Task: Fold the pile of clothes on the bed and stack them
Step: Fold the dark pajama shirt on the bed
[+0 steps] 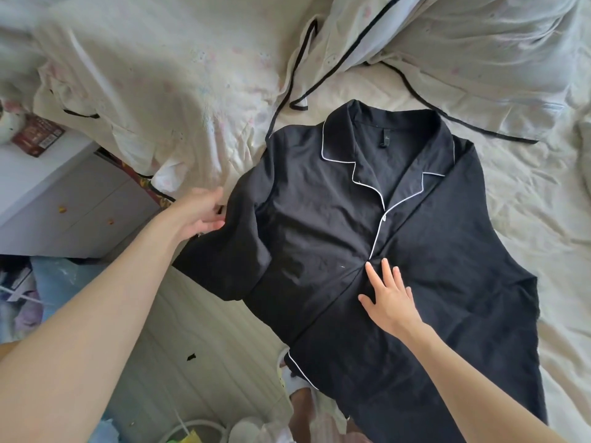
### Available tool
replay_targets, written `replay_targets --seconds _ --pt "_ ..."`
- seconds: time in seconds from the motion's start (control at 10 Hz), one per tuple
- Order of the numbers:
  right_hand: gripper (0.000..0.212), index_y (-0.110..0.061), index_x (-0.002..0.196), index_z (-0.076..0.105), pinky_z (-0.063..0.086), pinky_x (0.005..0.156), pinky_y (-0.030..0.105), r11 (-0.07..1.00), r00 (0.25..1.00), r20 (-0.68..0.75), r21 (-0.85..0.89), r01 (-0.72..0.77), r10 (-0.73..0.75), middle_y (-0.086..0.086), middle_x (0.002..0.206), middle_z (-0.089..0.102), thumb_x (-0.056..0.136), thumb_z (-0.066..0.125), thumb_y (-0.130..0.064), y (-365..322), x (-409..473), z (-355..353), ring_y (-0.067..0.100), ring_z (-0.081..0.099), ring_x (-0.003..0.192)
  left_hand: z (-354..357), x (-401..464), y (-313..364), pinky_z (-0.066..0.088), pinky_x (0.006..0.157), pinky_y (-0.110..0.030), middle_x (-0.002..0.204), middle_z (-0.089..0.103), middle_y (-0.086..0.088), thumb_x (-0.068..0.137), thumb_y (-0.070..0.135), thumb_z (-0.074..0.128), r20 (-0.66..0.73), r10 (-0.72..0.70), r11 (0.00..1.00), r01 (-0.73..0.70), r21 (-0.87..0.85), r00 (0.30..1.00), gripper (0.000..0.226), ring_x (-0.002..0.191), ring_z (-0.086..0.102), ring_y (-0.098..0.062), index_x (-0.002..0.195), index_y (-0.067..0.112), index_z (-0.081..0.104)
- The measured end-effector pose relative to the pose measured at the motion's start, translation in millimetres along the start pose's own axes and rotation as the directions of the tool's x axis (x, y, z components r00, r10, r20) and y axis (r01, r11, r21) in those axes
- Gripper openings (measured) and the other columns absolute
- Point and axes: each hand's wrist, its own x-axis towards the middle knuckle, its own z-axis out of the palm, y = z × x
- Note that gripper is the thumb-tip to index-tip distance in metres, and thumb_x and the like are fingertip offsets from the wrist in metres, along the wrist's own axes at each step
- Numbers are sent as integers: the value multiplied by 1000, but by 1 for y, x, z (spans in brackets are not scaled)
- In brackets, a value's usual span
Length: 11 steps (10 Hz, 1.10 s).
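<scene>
I see a black shirt (367,251) with white piping spread front-up on the bed (527,219), collar toward the pillows, its lower part hanging over the bed's near edge. My right hand (388,298) lies flat on the shirt's front just below the last visible stretch of placket piping, fingers straight and slightly apart, pressing the cloth. My left hand (201,212) is at the shirt's left sleeve (224,251), fingers loosely extended and touching the fabric edge; I cannot tell whether the thumb pinches it. The right side of the shirt looks already folded inward, with 1 diagonal crease running from the collar down.

Around it: a cream quilt (160,75) with black trim bunched beyond the shirt, a pillow (479,59) at upper right, a white cabinet (64,193) at left bearing a red box (38,135), and clutter on the floor below.
</scene>
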Motion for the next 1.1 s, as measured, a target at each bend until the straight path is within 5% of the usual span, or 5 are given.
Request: replay_targets --seconds 0.2,0.6,0.7,0.8,1.1 --pt "67 -29 151 -3 11 117 47 1000 1000 -5 -9 0 0 1 159 -14 100 39 -39 2 2 2 25 -11 146 -6 7 -14 35 83 -28 112 55 -1 99 36 44 92 38 904 -74 422 995 43 98 48 -16 134 10 49" --pt "68 -28 151 -4 10 117 48 1000 1000 -22 -17 -6 6 2 159 -14 100 39 -38 1 3 7 26 -12 146 -7 24 -33 37 94 -27 118 48 5 92 21 61 149 219 866 -262 426 964 48 112 46 -11 135 11 44" --pt "68 -28 151 -4 10 117 48 1000 1000 -25 -22 -5 4 3 159 -14 100 39 -38 1 3 7 27 -12 146 -19 25 -30 43 89 -25 119 57 7 91 23 62 184 164 872 -230 433 969 42 108 55 -11 131 13 52" --pt "68 -28 151 -5 10 117 48 999 1000 -18 -34 -3 3 3 159 -14 100 38 -39 1 4 7 27 -12 146 -33 22 -24 41 66 -16 91 65 10 89 31 63 61 309 849 -304 432 949 9 87 59 -4 93 23 65" --pt "68 -28 151 -5 12 117 47 999 1000 -9 -49 1 -1 3 159 -13 99 37 -43 -1 0 2 27 -10 146 -10 -28 35 40 69 -27 80 61 5 89 29 58 -210 767 569 -492 659 607 18 76 57 -17 96 14 65"
